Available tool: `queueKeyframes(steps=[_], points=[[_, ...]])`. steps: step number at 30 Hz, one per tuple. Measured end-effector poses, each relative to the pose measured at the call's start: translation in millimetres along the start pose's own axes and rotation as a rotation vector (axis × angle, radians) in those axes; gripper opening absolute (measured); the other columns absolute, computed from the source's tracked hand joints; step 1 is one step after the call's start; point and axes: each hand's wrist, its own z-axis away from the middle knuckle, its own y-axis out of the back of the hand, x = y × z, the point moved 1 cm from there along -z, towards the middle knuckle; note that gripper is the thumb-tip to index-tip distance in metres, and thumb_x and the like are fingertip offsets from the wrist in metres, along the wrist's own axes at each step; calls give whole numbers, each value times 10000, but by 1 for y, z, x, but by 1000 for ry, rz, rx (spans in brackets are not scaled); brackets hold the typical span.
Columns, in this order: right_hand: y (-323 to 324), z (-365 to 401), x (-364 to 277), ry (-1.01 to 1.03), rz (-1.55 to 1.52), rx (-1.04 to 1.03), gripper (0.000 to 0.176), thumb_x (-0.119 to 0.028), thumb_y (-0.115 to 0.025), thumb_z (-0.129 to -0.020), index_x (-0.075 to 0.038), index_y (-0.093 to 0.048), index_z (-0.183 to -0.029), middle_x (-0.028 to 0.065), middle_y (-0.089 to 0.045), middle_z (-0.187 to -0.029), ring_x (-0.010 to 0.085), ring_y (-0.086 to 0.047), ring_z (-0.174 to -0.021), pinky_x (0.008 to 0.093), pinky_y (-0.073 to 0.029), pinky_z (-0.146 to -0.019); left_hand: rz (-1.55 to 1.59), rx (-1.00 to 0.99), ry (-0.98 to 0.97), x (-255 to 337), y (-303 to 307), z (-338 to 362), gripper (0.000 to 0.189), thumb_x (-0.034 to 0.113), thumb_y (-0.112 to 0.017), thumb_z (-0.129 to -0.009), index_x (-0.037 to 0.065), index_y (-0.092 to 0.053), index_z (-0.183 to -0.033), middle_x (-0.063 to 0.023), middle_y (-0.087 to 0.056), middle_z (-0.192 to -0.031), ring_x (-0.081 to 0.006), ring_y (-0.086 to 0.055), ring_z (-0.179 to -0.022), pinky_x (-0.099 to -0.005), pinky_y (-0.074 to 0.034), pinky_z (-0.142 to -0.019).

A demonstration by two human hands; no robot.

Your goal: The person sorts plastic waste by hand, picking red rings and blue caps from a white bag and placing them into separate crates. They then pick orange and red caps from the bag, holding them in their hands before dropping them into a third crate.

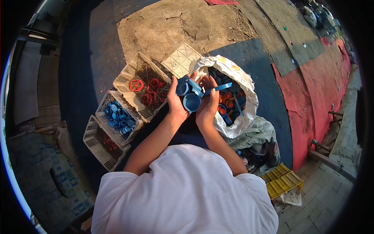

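Several blue plastic caps (192, 102) lie cupped in my left hand (176, 102), its fingers curled around them. Close beside it, my right hand (207, 104) is also curled, with a blue strip-like piece (219, 89) between its thumb and fingers. Both hands are over the near left rim of an open white sack (249, 105). Inside the sack are orange caps (229, 103) and blue and dark pieces. Left of my hands, a cream crate (125, 80) holds red ring-shaped pieces (147, 100).
A second crate holds blue caps (120, 119), and a third crate (91, 132) has small red pieces. A cream lattice lid (181, 58) lies behind. Near my right elbow are a grey-green sack (257, 132) and a yellow crate (282, 181).
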Motion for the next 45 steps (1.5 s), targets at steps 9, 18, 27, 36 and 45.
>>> queueKeyframes(steps=[9,18,27,36,45], points=[[-30,23,23,-91,166,-180,638,-396,-463,-1032,46,-374,-1484,201,-459,-1466,285,-422,-1401,423,-282,-1190,-68,182,-158,43,11,33,629,655,-361,-1021,85,-581,-1167,-142,-582,-1411,-334,-556,-1290,-455,-446,-1101],[-82,75,82,-103,336,-313,606,-374,-407,-1052,73,-390,-1461,191,-457,-1469,274,-431,-1389,399,-292,-1183,126,142,-169,109,57,77,880,800,-304,-946,35,-619,-1248,-92,-679,-1169,-232,-626,-1160,-380,-482,-1036],[-158,164,187,-390,304,-360,510,-315,-413,-1057,17,-446,-1443,145,-527,-1397,235,-492,-1327,378,-369,-1129,210,193,-424,223,149,164,776,712,-285,-1008,22,-592,-1184,-95,-663,-1141,-222,-638,-1105,-387,-502,-1017],[-185,248,300,-642,326,-444,408,-319,-448,-1058,-48,-527,-1353,55,-605,-1264,168,-564,-1207,341,-418,-1060,171,371,-487,297,256,242,756,718,-275,-1004,66,-534,-1286,-64,-656,-1191,-211,-640,-1142,-397,-501,-1028],[-198,286,373,-878,433,-439,400,-349,-437,-1057,-41,-588,-1263,83,-666,-1215,197,-618,-1158,344,-473,-1010,152,439,-472,326,331,274,752,707,-258,-1013,67,-579,-1243,-86,-658,-1183,-219,-641,-1130,-395,-490,-1035]])
